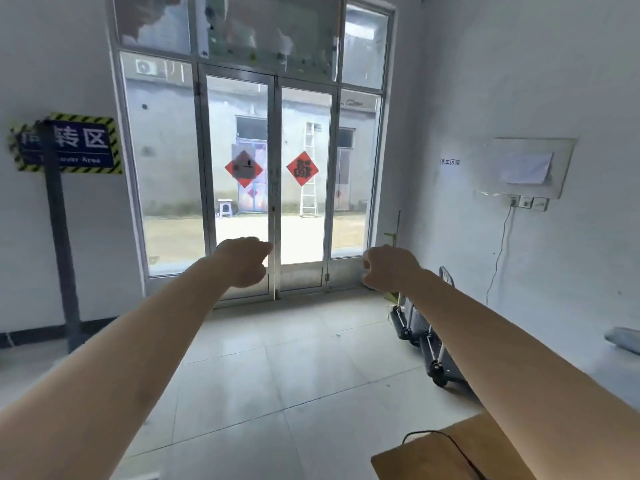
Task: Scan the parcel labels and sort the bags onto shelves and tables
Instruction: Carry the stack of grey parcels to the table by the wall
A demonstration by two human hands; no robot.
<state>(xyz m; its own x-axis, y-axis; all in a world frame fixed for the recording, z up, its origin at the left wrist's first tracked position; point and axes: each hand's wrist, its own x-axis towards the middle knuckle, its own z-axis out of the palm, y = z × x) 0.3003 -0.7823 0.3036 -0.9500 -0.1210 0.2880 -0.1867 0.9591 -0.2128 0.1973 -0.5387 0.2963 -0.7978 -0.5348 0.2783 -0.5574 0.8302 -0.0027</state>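
Progress: I find no scanner, no readable label and no shelf in view; I judge the sorting is either not begun or between bags, and I cannot tell how much is left.

Far left, a blue sign [65,143] with a striped hazard border stands on a dark post against the white wall. My left hand [242,263] is stretched forward in the air, fingers loosely curled downward and holding nothing. Behind it are the glass double doors [304,216], each leaf bearing a red diamond, with a yard beyond. The floor [277,375] is pale tile, worn but level. My right hand [389,268] is likewise raised, fingers slackly bent, gripping nothing. A folded trolley [426,344] leans at the right wall; a brown table corner [433,459] carries a black cable [453,445]. Higher up hangs a wall board [530,168] above sockets. At the far right edge lies a grey bundle [623,339], possibly a parcel bag, well apart from both hands.
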